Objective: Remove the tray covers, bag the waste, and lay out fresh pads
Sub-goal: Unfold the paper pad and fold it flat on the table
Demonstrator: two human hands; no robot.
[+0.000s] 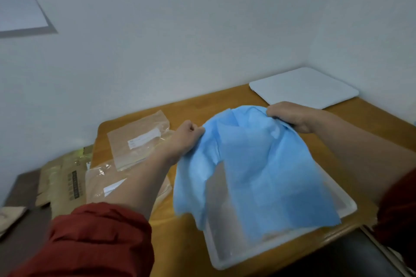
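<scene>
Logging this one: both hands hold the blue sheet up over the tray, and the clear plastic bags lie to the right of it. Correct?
No. The head view shows the clear plastic bags lying to the left of the tray, not the right. Both the left hand and the right hand do hold the blue sheet up over it.

Back wall [168, 29]: plain and pale.
Side wall [371, 18]: same pale finish, meets the back wall in a corner at the right.
Wall sheet [20, 2]: white, grey-edged, upper left, cut by the frame.
Table [371, 123]: orange-brown wood, rounded corners, standing in the corner.
Low surface [24, 186]: dark brown, left of the table.
Light: soft, even, cool.
</scene>
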